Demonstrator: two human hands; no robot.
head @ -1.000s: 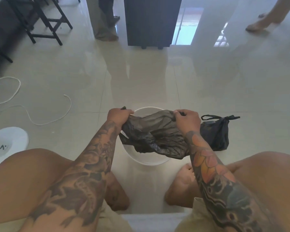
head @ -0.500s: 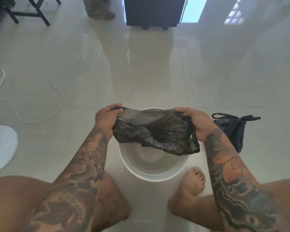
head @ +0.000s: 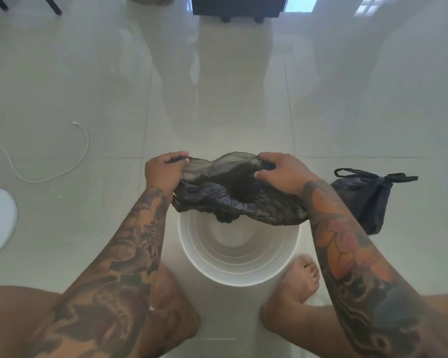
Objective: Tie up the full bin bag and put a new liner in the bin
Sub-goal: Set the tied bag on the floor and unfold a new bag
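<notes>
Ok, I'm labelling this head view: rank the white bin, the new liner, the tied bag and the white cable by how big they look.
1. New liner and white bin: too close to rank; the liner hangs nearer the camera.
2. Tied bag.
3. White cable: long but thin.

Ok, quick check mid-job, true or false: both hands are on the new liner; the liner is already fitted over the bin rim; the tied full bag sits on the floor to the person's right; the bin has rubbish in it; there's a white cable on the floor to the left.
1. Both hands hold the new liner. True: the left hand and right hand each grip the black liner at its top edge.
2. The liner is fitted over the bin rim. False: it hangs above the white bin, not yet on the rim.
3. The tied bag sits to the person's right. True: the tied bag lies on the floor beside the bin.
4. The bin holds rubbish. False: its visible inside is bare.
5. A white cable lies on the left. True.
</notes>
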